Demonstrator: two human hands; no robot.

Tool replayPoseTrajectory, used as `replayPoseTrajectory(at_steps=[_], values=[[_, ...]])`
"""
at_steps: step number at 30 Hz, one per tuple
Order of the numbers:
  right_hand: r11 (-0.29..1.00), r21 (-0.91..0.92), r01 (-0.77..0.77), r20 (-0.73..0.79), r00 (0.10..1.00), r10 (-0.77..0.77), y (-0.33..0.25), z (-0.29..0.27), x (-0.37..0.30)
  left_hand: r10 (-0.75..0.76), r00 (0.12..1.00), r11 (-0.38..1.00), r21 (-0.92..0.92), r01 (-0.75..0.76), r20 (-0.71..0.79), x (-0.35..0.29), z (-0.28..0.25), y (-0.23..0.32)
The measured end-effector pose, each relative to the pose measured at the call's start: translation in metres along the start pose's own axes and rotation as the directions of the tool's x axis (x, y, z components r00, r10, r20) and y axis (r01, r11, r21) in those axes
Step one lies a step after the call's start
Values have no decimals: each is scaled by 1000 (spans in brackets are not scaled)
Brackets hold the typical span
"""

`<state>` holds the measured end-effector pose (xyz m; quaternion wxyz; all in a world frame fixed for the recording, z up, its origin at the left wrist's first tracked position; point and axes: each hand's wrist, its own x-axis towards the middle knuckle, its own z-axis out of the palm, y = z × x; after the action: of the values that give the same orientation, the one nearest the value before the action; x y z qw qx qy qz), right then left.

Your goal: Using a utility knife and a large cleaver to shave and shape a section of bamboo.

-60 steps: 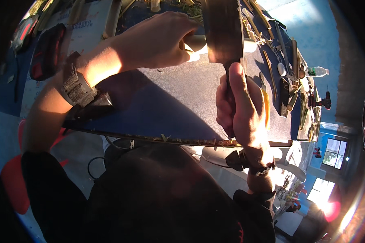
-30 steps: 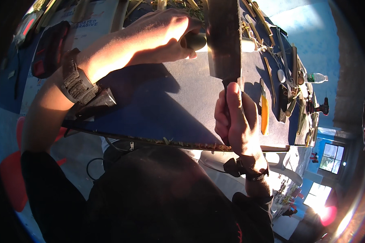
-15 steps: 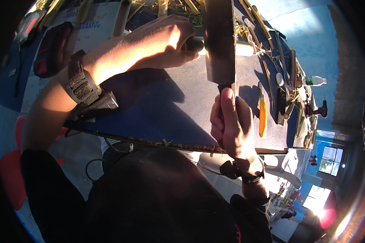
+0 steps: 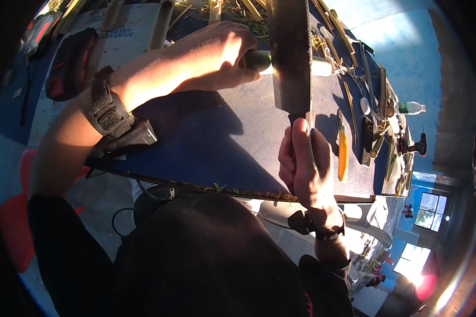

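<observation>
My left hand (image 4: 228, 57) is wrapped round the dark green end of a bamboo tube (image 4: 258, 61) at the far middle of the table. On the other side of the blade shows a pale length of the tube (image 4: 321, 66). In my right hand (image 4: 307, 164) is the handle of a wide-bladed cleaver (image 4: 291, 58), gripped with the thumb laid along it. The blade points away from me and crosses over the bamboo, hiding the part beneath. Whether its edge touches the tube I cannot tell.
A yellow utility knife (image 4: 343, 153) lies right of the cleaver. Bamboo strips (image 4: 350, 103), cords and a plastic bottle (image 4: 410, 108) line the right edge, with a power drill (image 4: 420, 144) beyond. At left sit a black-and-red battery pack (image 4: 71, 63) and a dark block (image 4: 137, 136).
The cleaver and my right hand have shifted slightly to the right and a little nearer to me. My left hand stays round the bamboo, almost unmoved.
</observation>
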<state>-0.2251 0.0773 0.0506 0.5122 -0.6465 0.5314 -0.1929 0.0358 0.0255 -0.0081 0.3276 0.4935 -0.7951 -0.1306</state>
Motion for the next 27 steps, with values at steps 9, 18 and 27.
replayPoseTrajectory(at_steps=[9,18,27], values=[[993,80,-81,13,997,80,0,-5,-15,24,995,999,-29,-27,-97,0,7,2],[971,118,-207,8,978,208,-6,-9,-38,105,991,987,-116,-114,-77,-5,3,10],[962,205,-178,17,984,179,3,-1,-44,23,999,995,-92,-26,-39,-9,6,10]])
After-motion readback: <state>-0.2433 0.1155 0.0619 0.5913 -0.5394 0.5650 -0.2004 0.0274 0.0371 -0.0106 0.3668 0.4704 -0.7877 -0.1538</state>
